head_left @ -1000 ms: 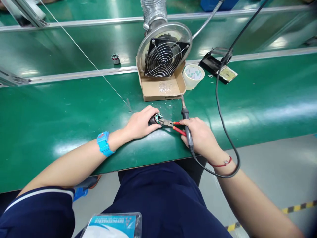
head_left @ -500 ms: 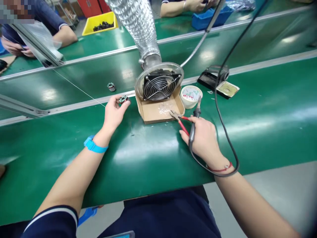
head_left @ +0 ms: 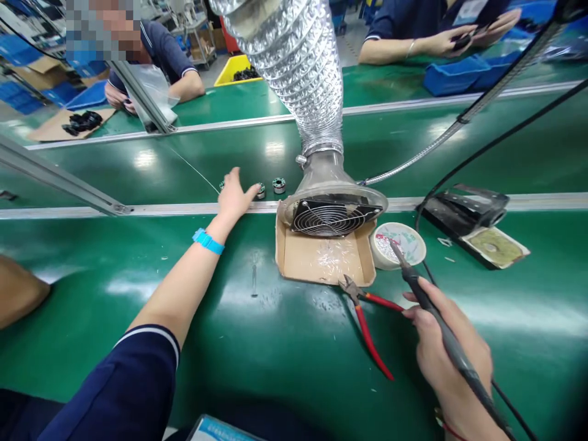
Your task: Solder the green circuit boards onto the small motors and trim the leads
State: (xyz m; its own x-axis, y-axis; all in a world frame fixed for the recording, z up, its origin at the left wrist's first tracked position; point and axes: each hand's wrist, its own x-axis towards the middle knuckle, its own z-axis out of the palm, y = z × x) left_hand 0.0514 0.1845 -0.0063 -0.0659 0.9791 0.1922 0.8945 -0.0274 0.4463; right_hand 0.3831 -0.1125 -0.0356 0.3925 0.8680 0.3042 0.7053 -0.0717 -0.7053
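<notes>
My left hand (head_left: 235, 199) reaches to the back of the bench with its fingers spread. Around it stand small round motor stators with green boards: one at its thumb (head_left: 261, 191), another (head_left: 278, 185) farther right, and a third, mostly hidden, at its left. My right hand (head_left: 452, 343) grips a soldering iron (head_left: 436, 321), whose tip points over a round white tub (head_left: 399, 245) with bits of red and white inside. Red-handled diagonal cutters (head_left: 362, 312) lie with handles apart; one handle end meets my right fingertips.
A fume extractor fan (head_left: 333, 219) on a silver duct (head_left: 307, 73) hangs above a cardboard tray (head_left: 321, 269) with clippings. A soldering iron stand (head_left: 463, 211) with a sponge (head_left: 493, 245) sits at right. A cable runs behind. Two people work across the bench.
My left hand has moved back and let go of the stator it held, now among others on the ledge. The cutters, held with the iron before, now lie on the bench.
</notes>
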